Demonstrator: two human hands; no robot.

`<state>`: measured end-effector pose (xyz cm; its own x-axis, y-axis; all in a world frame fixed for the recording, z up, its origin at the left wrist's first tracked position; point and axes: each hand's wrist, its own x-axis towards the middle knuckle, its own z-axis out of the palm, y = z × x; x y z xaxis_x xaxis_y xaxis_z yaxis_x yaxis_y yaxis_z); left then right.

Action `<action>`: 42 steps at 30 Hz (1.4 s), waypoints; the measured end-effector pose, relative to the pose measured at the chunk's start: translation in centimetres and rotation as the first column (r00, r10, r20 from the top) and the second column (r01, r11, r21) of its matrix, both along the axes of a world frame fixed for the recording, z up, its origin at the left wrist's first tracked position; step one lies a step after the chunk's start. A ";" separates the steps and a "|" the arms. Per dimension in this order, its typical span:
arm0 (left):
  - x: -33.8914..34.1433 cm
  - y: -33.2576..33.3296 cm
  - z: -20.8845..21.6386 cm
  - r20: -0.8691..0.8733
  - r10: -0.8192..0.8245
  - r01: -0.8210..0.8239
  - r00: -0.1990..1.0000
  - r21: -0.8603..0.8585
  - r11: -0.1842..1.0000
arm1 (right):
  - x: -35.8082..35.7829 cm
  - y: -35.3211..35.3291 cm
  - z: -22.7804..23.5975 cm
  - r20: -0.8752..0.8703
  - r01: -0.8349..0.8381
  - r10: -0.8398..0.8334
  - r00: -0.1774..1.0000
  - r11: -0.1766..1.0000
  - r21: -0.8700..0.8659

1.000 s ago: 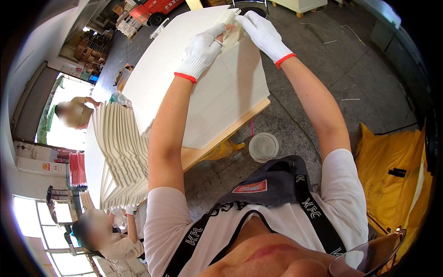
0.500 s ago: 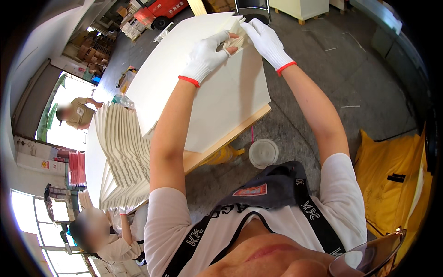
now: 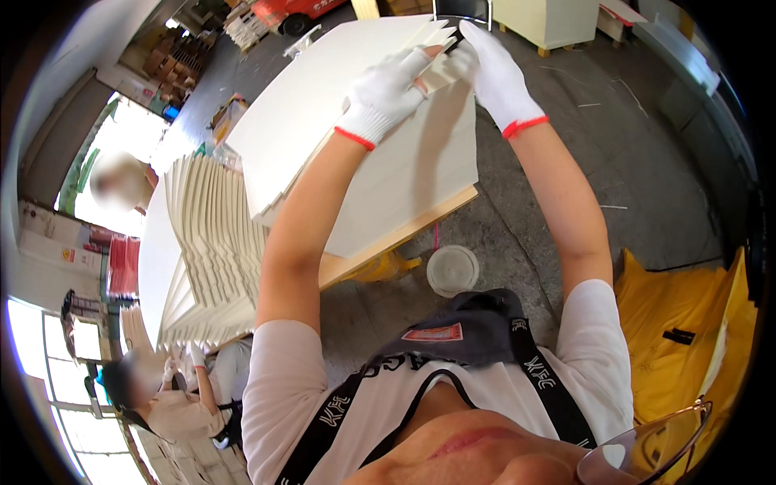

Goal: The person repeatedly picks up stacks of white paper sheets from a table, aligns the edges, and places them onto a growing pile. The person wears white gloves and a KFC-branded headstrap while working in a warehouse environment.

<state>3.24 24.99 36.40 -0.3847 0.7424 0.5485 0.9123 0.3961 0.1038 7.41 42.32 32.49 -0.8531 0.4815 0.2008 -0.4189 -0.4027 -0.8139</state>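
Note:
A stack of large white sheets [image 3: 323, 89] lies on a table, its layers fanned at the far corner. My left hand [image 3: 392, 93], in a white knit glove with bare thumb and fingertip showing, closes on the raised edges of several sheets there. Just right of it, my right hand [image 3: 495, 73], gloved with a red cuff, is at the same corner; its fingers are smeared by motion. Under the raised sheets, a broad white surface [image 3: 388, 182] reaches the table's wooden edge [image 3: 404, 226]. Left of my left arm stands a fanned pile of cream sheets [image 3: 214, 234].
A white round tub [image 3: 453, 271] sits on the floor below the table edge. Yellow sacking [image 3: 671, 331] is at the right. Co-workers [image 3: 182, 404] are at the left. A chair [image 3: 462, 12], a pale block on a pallet [image 3: 541, 24] and a red forklift [image 3: 295, 12] stand farther off.
The whole view has shifted slightly. Both hands have moved a little to the right at the sheets' corner, and the right hand's fingers have become blurred.

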 end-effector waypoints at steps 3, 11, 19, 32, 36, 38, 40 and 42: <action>0.9 -1.2 -1.7 -0.313 0.052 0.017 0.948 0.213 0.977 | -2.6 -3.8 0.2 -0.052 -0.363 0.384 0.922 0.809 -0.463; 7.3 -16.7 -7.6 -0.050 0.291 -0.289 0.955 0.051 0.956 | -3.9 -11.2 0.2 0.155 -0.566 0.629 0.762 0.762 -0.314; 7.2 -18.1 -8.6 0.324 0.312 -0.372 0.893 0.141 0.918 | 1.2 -9.6 2.6 0.222 -0.473 0.477 0.850 0.878 -0.073; 12.4 -19.9 -3.9 0.822 -0.568 -0.721 0.054 0.425 0.547 | 14.0 -0.4 1.8 0.480 -0.436 0.357 0.801 0.898 0.059; 13.7 -22.1 -3.3 0.817 -0.510 -0.664 0.268 0.540 0.517 | 12.4 -0.7 2.4 0.416 -0.519 0.459 0.785 0.854 0.035; 14.8 -25.2 -2.8 0.829 -0.245 -0.605 0.503 0.540 0.585 | 10.7 -2.8 2.8 0.378 -0.528 0.465 0.801 0.845 0.079; 16.5 -29.0 -2.3 0.415 0.218 -0.431 0.884 0.538 0.724 | 9.3 -8.5 5.4 0.366 -0.449 0.379 0.850 0.885 0.125; 18.4 -33.5 -2.2 0.514 0.228 -0.546 0.827 0.639 0.541 | 6.9 -14.1 8.6 0.414 -0.560 0.466 0.782 0.817 0.138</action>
